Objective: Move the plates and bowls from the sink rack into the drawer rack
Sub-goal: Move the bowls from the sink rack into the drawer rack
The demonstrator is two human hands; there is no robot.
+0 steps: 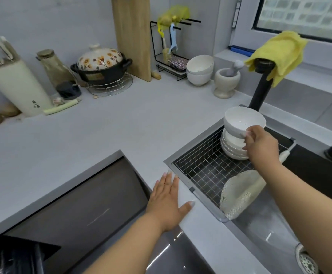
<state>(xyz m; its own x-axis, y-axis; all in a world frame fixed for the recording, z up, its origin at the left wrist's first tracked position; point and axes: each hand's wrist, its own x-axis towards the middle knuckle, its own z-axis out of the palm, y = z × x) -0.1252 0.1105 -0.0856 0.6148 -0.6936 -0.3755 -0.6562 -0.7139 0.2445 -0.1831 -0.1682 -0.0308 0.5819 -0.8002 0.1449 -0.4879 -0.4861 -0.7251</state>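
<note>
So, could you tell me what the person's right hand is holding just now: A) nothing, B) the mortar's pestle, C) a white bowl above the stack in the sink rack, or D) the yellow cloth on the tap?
C: the right hand grips the rim of a white bowl lifted above the stack of dishes in the sink rack.

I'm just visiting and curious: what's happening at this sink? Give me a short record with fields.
right hand: grips the rim of the top white bowl
bowl stack: stands in the far corner of the sink rack
left hand: open, flat on the countertop beside the sink
also in the rack: mesh cloth
drawer rack: not in view
</note>
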